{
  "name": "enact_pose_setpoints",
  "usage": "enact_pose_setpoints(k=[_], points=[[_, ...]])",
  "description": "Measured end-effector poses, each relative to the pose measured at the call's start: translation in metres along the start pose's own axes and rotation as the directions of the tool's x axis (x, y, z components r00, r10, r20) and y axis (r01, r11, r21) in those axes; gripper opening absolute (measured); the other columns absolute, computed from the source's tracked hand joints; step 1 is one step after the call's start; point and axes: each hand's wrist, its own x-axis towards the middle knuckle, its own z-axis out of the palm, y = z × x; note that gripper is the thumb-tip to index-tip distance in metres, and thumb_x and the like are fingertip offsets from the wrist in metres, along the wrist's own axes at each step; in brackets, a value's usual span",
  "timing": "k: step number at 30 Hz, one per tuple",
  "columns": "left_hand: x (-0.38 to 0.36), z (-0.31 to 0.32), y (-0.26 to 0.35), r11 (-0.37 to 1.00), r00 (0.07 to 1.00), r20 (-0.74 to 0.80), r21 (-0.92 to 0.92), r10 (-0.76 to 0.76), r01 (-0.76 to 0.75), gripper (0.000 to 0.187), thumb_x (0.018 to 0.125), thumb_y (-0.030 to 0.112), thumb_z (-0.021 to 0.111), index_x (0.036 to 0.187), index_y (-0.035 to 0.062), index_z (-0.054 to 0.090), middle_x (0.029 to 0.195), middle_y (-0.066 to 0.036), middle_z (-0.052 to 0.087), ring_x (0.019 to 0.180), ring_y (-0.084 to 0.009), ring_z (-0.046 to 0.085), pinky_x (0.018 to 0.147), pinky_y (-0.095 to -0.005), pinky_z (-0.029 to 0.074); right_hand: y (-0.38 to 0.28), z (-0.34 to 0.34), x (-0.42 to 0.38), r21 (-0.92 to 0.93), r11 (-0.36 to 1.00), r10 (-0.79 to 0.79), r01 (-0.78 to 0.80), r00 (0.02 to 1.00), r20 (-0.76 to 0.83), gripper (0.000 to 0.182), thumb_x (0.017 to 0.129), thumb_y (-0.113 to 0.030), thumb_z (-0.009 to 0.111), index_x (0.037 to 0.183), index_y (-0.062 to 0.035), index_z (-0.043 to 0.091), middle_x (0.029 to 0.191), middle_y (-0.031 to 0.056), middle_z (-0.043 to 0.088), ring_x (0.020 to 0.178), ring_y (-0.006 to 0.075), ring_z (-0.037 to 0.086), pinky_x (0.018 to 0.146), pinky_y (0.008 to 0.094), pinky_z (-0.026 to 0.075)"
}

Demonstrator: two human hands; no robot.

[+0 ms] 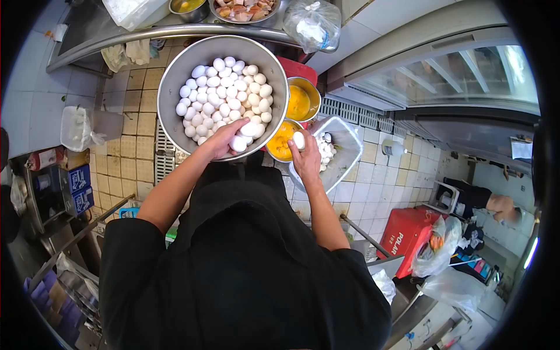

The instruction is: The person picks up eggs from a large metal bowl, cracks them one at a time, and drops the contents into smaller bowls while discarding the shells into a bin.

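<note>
A large metal pot [165, 87] full of white eggs [219, 93] stands in front of me. My left hand [224, 139] reaches over its near rim, with its fingers closed around eggs at the near right of the pile. Just right of the pot, my right hand [306, 157] grips a single white egg [298, 140] above a metal bowl of yolks [281, 143]. Farther back is a second metal bowl with beaten yellow egg [298, 102]. Beside my right hand, a clear plastic bin [348, 149] contains eggshells [325, 153].
A steel counter [175, 30] at the back bears a bowl of cut meat [244, 10] and a tied plastic bag [313, 26]. At right stand a glass-door fridge [443, 70] and a red crate [405, 236]. Another person [475, 198] is at far right.
</note>
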Motion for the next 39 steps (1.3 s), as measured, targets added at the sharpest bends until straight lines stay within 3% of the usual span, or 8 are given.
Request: enact_pose_setpoints(k=[10, 11, 14, 17, 20, 23, 28, 39], points=[[-0.01, 0.023, 0.015, 0.999, 0.999, 0.03, -0.046, 0.024, -0.023, 0.055, 0.101, 0.06, 0.045, 0.108, 0.0102, 0.066, 0.083, -0.003, 0.067, 0.054, -0.0108, 0.059, 0.035, -0.0258, 0.037, 0.048, -0.03, -0.009, -0.331, 0.944, -0.037, 0.0, 0.993, -0.108, 0.064, 0.082, -0.03, 0.08, 0.137, -0.0059, 0.057, 0.131, 0.0217, 0.055, 0.12, 0.0396, 0.053, 0.1, 0.0475, 0.045], [-0.012, 0.027, 0.021, 0.999, 0.997, 0.065, -0.011, 0.039, -0.039, 0.056, 0.102, 0.061, 0.043, 0.107, 0.01, 0.066, 0.082, -0.003, 0.067, 0.054, -0.0107, 0.059, 0.035, -0.0256, 0.037, 0.05, -0.026, -0.007, -0.316, 0.949, -0.036, 0.002, 0.994, -0.102, 0.065, 0.082, -0.028, 0.081, 0.138, -0.0061, 0.056, 0.134, 0.0221, 0.053, 0.122, 0.0398, 0.052, 0.102, 0.0478, 0.044], [-0.005, 0.035, 0.021, 0.991, 0.983, 0.171, 0.104, 0.061, -0.08, 0.062, 0.102, 0.065, 0.037, 0.107, 0.0108, 0.067, 0.08, -0.002, 0.067, 0.054, -0.0107, 0.059, 0.035, -0.0255, 0.037, -0.052, -0.028, 0.025, 0.496, 0.865, 0.002, -0.073, 0.99, 0.144, 0.065, 0.082, -0.019, 0.08, 0.139, -0.0024, 0.053, 0.136, 0.0227, 0.053, 0.124, 0.0346, 0.055, 0.104, 0.045, 0.045], [-0.016, 0.054, 0.035, 0.97, 0.993, 0.101, 0.228, 0.066, -0.088, 0.065, 0.101, 0.067, 0.034, 0.109, 0.0122, 0.067, 0.08, -0.002, 0.067, 0.056, -0.0115, 0.06, 0.038, -0.0269, 0.039, -0.086, -0.011, 0.043, 0.233, 0.919, -0.36, 0.318, 0.918, 0.165, 0.061, 0.085, -0.016, 0.078, 0.138, -0.0009, 0.051, 0.119, 0.0187, 0.063, 0.106, 0.0259, 0.064, 0.092, 0.0386, 0.053], [-0.01, 0.037, 0.039, 0.955, 0.994, 0.104, 0.294, 0.022, -0.051, 0.069, 0.1, 0.071, 0.032, 0.104, 0.0129, 0.07, 0.083, -0.001, 0.066, 0.062, -0.0099, 0.059, 0.044, -0.0277, 0.042, -0.068, 0.008, 0.047, 0.464, 0.865, 0.065, -0.19, 0.96, 0.271, 0.055, 0.089, -0.015, 0.075, 0.136, -0.0001, 0.051, 0.101, 0.0125, 0.067, 0.089, 0.0185, 0.067, 0.078, 0.0329, 0.056], [-0.015, 0.016, 0.033, 0.965, 0.998, -0.004, 0.255, 0.066, -0.063, 0.065, 0.1, 0.068, 0.038, 0.101, 0.0127, 0.071, 0.087, 0.001, 0.063, 0.063, -0.0087, 0.055, 0.046, -0.0269, 0.041, -0.034, 0.015, 0.048, 0.729, 0.533, 0.238, -0.431, 0.902, 0.359, 0.047, 0.093, -0.014, 0.071, 0.134, -0.001, 0.052, 0.103, 0.008, 0.067, 0.086, 0.0183, 0.066, 0.078, 0.031, 0.056], [-0.017, -0.022, 0.007, 0.992, 0.992, -0.08, 0.08, 0.1, -0.094, 0.027, 0.101, 0.032, 0.054, 0.11, 0.009, 0.066, 0.088, -0.003, 0.064, 0.06, -0.0109, 0.059, 0.042, -0.0262, 0.04, -0.046, 0.008, 0.037, 0.121, 0.963, -0.249, 0.241, 0.967, 0.053, 0.041, 0.091, -0.011, 0.071, 0.126, 0.001, 0.055, 0.105, 0.0147, 0.065, 0.1, 0.0243, 0.064, 0.084, 0.0375, 0.054], [-0.019, -0.019, -0.012, 0.992, 0.987, -0.11, 0.029, 0.121, -0.119, 0.023, 0.097, 0.015, 0.053, 0.116, 0.0097, 0.064, 0.096, -0.005, 0.066, 0.069, -0.0136, 0.066, 0.042, -0.027, 0.046, 0.005, 0.023, 0.005, 0.189, 0.977, 0.096, -0.1, 0.995, 0.03, 0.041, 0.092, -0.016, 0.071, 0.125, 0.0, 0.053, 0.108, 0.0241, 0.064, 0.097, 0.0382, 0.065, 0.086, 0.043, 0.052]])
